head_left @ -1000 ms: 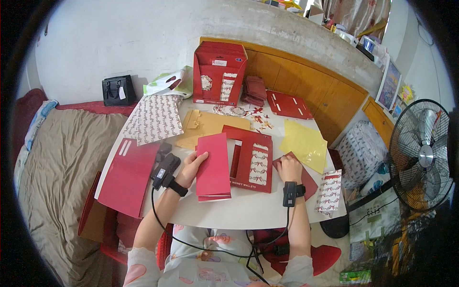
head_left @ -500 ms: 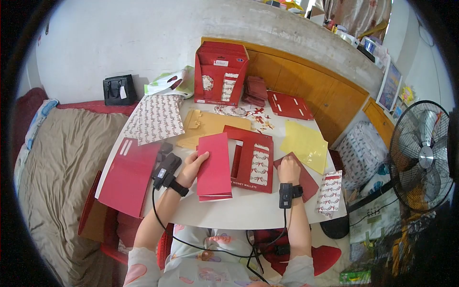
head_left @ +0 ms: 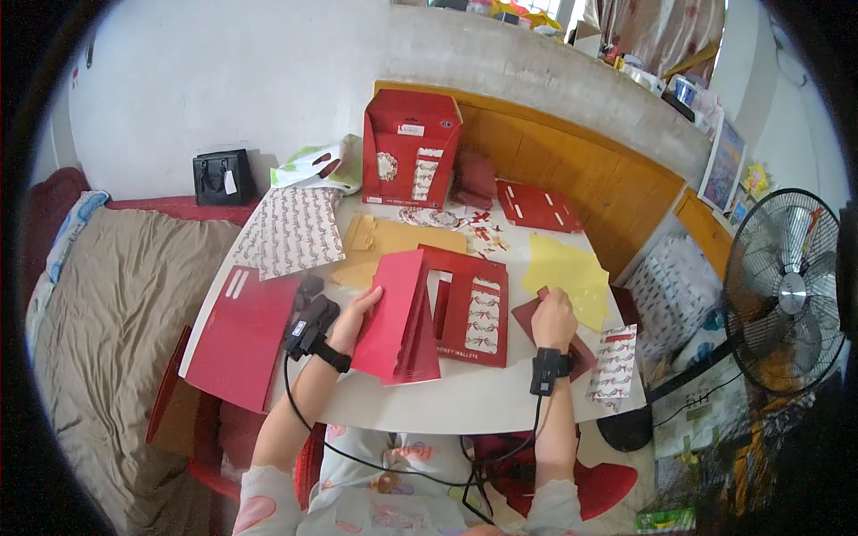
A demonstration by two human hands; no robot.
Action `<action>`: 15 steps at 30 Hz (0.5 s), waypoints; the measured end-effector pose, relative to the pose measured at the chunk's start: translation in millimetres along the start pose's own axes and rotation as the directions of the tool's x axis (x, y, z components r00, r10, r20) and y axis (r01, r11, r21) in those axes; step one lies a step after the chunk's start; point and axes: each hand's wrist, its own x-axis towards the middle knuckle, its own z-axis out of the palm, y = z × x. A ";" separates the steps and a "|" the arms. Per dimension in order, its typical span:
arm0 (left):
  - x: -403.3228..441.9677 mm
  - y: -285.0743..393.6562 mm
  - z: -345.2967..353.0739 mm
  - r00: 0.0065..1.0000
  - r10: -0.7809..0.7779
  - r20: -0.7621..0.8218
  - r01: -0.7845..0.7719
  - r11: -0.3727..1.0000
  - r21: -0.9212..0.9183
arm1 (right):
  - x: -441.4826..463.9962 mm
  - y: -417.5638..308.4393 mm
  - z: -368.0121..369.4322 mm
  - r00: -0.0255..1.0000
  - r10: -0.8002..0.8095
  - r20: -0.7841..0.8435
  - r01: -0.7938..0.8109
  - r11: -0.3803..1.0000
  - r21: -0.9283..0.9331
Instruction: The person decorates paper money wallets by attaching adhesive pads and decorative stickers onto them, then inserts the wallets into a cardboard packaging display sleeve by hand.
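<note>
My left hand (head_left: 359, 320) grips the left edge of a folded red card (head_left: 391, 308), whose panels are spread apart at the bottom. Just right of it lies a red printed wallet sleeve (head_left: 483, 313) with a patterned strip and a cut-out window. My right hand (head_left: 554, 320) has its fingers closed on a dark red envelope (head_left: 527, 313), over the table's right part. Beyond that hand is a yellow sheet (head_left: 567, 272). A patterned packet (head_left: 614, 362) lies at the right edge.
A red display box (head_left: 411, 147) stands at the back of the white table (head_left: 402, 406). Patterned sheets (head_left: 290, 232), a large red sheet (head_left: 241, 339) and tan card (head_left: 402, 237) lie on the left and middle. A fan (head_left: 791, 290) is at the right.
The red card in my left hand has tilted and its panels have opened apart. My right hand has shifted slightly right and lifted, with the dark red envelope turned under it. The view has shifted slightly.
</note>
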 end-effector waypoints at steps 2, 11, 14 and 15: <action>-3.9 4.5 3.0 0.991 -0.134 0.006 0.134 0.988 -0.079 | 8.2 -8.6 -32.9 0.994 0.087 -0.071 -0.075 0.986 0.150; -11.5 9.7 6.6 0.970 -0.242 0.021 0.243 0.967 -0.081 | 20.7 -47.4 -96.0 0.999 -0.008 -0.032 0.032 0.388 0.921; -14.4 9.5 6.3 0.971 -0.238 0.027 0.240 0.965 -0.108 | 12.1 -67.7 -63.4 0.998 -0.026 0.054 -0.042 0.345 0.938; -13.7 7.9 5.8 0.974 -0.223 0.042 0.227 0.965 -0.133 | 8.0 -72.8 -52.1 0.996 -0.047 0.077 -0.057 0.336 0.940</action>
